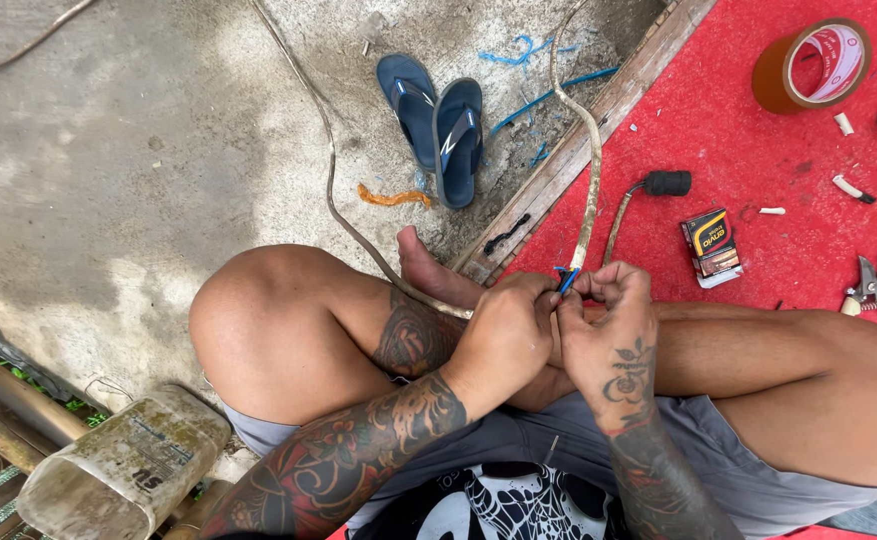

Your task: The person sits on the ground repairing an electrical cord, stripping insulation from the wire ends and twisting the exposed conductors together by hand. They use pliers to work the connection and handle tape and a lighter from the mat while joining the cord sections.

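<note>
Lower left: a dirty plastic jug point(123, 470) lies on its side beside bamboo poles point(3, 400).
Left hand: the left hand point(503, 335) sits mid-frame above the folded legs, fingers closed on the cable end.
Right hand: the right hand point(608, 330) touches the left, fingers pinched shut on the same end.
Cable: a pale cable point(586, 170) rises from the hands toward the top of the frame; blue wire ends point(566, 278) poke out between the fingertips.
Right side: cutting pliers point(873, 290) and a small box point(710, 245) lie on the red mat point(738, 140).
Upper right: a roll of brown tape point(813, 65).
Top centre: blue sandals point(436, 120) on the concrete floor point(108, 150), with blue offcuts point(518, 50) beside them.
In the way: the knuckles hide the stripped tip.
</note>
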{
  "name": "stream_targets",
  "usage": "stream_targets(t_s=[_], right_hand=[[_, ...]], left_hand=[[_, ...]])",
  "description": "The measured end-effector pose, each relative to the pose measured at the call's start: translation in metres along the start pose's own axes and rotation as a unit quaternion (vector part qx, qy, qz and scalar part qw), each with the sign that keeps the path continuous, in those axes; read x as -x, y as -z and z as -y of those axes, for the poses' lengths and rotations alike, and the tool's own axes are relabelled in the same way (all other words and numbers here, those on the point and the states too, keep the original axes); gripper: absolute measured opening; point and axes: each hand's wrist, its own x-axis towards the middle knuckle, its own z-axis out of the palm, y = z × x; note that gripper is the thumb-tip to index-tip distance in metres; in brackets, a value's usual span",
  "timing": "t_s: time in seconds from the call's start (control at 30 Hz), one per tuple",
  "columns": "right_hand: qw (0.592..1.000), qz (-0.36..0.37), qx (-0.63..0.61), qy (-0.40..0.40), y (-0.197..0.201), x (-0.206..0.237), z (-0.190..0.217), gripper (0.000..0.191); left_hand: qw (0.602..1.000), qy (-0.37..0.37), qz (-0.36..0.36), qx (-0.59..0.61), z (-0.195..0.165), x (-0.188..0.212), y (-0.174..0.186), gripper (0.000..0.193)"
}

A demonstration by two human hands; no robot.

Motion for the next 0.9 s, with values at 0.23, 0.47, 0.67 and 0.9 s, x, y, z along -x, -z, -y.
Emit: stream_targets(t_s=[0.23, 0.47, 0.67, 0.9], right_hand=[[0.987, -0.036, -0.138, 0.071, -0.011, 0.021, -0.01, 0.031], [0.961, 0.085, -0.262, -0.033, 0.008, 0.011, -0.011, 0.029], [0.987, 0.05, -0.139, 0.055, 0.011, 0.009, -0.005, 0.024], [0.979, 0.055, -0.195, 0.011, 0.009, -0.002, -0.016, 0.015]], left_hand=[[0.992, 0.092, 0.038, 0.071, 0.002, -0.008, 0.007, 0.017], [0.987, 0.124, 0.063, 0.077, 0.004, -0.013, 0.014, 0.02], [0.991, 0.109, 0.053, 0.058, 0.003, -0.012, 0.014, 0.024], [0.987, 0.134, 0.083, 0.034, -0.004, -0.011, 0.011, 0.021]])
